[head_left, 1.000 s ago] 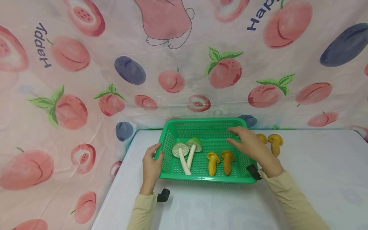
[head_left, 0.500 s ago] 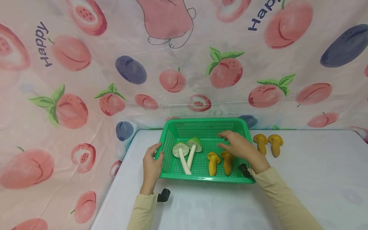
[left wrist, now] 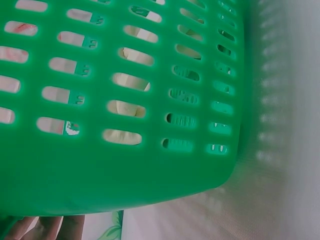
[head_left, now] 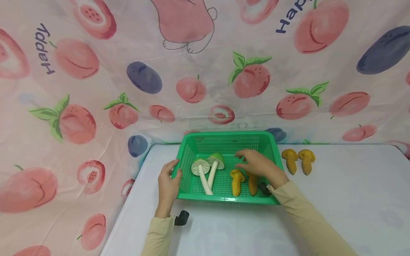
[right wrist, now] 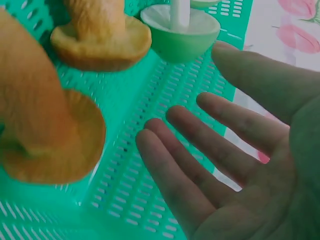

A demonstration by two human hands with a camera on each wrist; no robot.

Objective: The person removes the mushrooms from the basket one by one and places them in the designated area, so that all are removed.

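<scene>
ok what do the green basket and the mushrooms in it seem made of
Green slotted basket: likely molded plastic, slightly glossy, with a highlight on its near rim. Green-capped mushrooms: smooth, even-colored, perhaps plastic or foam. Yellow-brown mushrooms: mottled, fairly matte; possibly painted foam, but unclear.

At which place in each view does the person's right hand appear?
Head: the right hand is right of centre, in the lower half.
Left wrist: not in it.
Right wrist: large, at the right and lower right.
Shared landmark: the green basket, seen in all three.
</scene>
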